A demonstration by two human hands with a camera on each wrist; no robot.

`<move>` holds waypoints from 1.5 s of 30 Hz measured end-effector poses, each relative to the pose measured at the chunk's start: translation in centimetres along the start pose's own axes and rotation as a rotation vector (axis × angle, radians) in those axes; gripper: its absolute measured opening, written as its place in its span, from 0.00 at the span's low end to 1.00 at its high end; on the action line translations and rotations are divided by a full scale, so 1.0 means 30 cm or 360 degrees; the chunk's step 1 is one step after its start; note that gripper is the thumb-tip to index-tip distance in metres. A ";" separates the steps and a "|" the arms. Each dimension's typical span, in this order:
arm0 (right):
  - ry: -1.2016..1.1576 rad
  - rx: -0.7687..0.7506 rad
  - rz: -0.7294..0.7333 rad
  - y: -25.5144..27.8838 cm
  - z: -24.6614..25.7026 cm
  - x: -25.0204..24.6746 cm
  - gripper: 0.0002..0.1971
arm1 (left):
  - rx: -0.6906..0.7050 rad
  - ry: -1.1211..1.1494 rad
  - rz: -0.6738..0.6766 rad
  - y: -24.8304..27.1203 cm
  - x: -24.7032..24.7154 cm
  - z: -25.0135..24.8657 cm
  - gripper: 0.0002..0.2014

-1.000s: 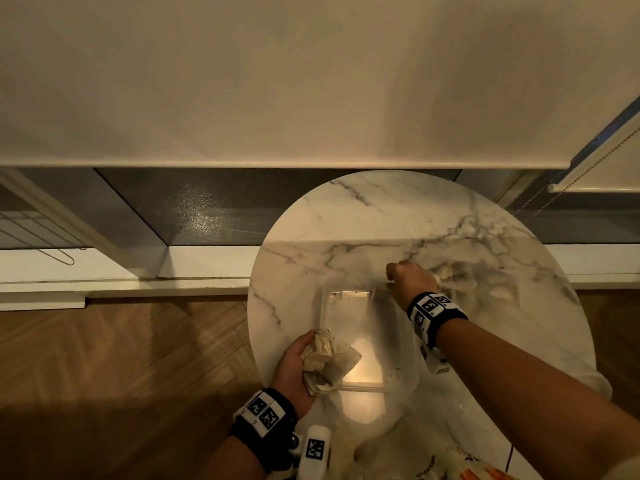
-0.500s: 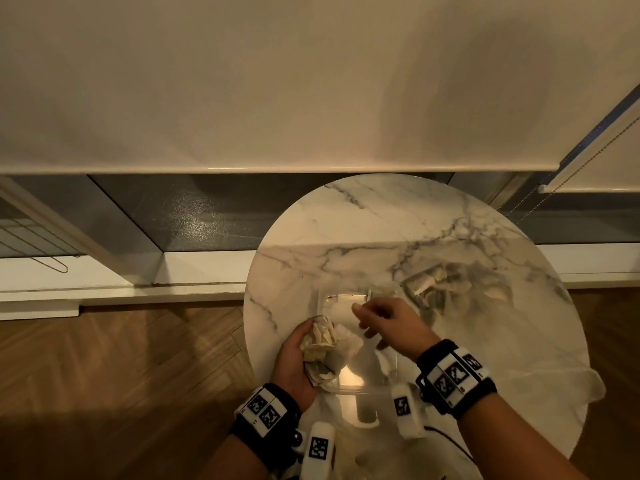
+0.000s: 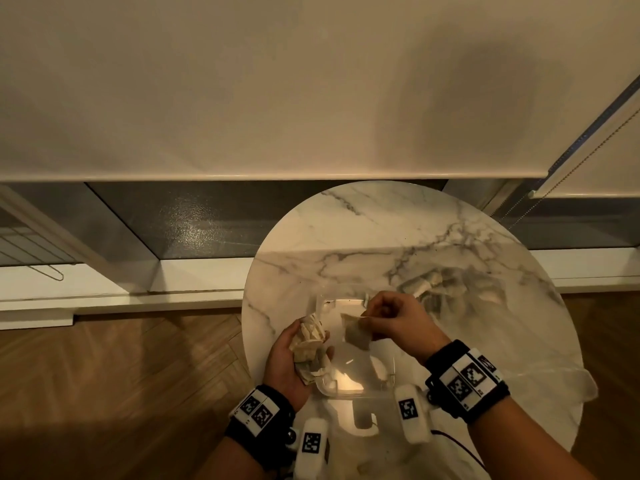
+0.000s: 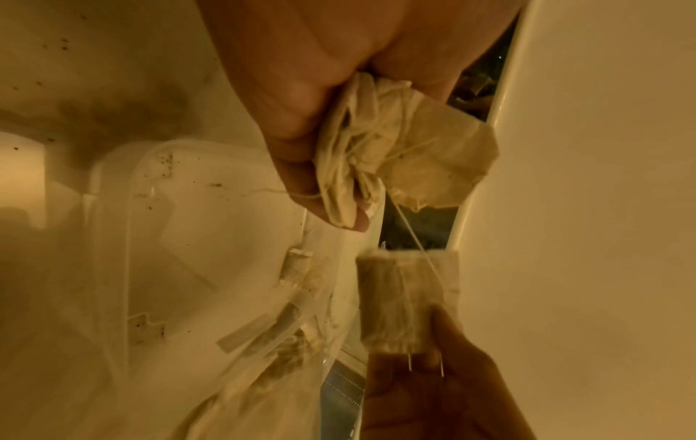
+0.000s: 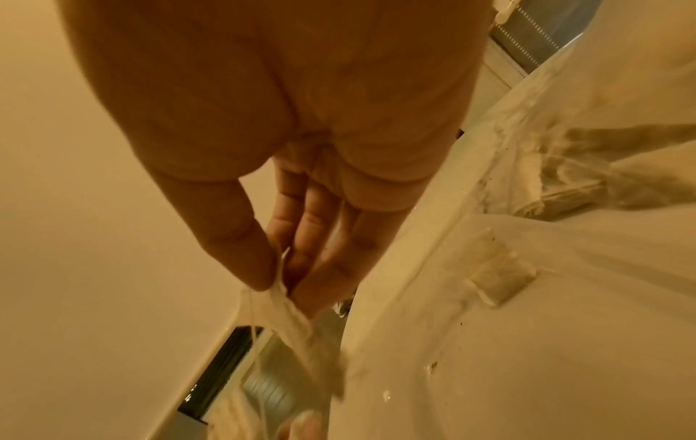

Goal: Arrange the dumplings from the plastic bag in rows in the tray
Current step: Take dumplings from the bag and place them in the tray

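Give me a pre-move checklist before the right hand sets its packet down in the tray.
1. Right hand grip on single packet: ok, pinched at one edge.
2. Packet free of the bunch: not ok, a string runs between them.
3. Left hand grip on the bunch: ok.
4. Packet over the tray: ok in the head view.
5. Room in the tray: ok, no packet seen lying in it.
6. Packet intact: cannot tell.

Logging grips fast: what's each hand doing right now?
Left hand: grips a bunch of sachets.
Right hand: pinches one sachet over the tray.
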State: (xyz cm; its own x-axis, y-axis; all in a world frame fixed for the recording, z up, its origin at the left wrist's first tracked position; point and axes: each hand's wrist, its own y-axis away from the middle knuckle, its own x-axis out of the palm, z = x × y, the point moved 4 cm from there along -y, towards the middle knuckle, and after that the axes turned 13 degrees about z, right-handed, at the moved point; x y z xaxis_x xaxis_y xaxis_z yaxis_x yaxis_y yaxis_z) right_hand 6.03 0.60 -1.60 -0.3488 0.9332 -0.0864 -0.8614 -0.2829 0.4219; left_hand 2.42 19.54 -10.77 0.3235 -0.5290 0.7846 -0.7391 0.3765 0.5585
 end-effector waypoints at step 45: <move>0.1798 0.0441 -0.0298 -0.290 -0.109 -0.187 0.07 | 0.0032 0.0093 -0.0097 -0.041 -0.031 -0.040 0.21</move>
State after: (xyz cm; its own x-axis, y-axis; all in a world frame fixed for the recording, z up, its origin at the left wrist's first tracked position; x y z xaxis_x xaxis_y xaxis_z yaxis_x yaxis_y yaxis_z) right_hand 14.27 -2.89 -7.75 -0.4745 0.1899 -0.8595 -0.8728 0.0255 0.4875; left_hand 3.74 20.49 -11.86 0.4014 -0.5050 0.7641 -0.7287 0.3294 0.6004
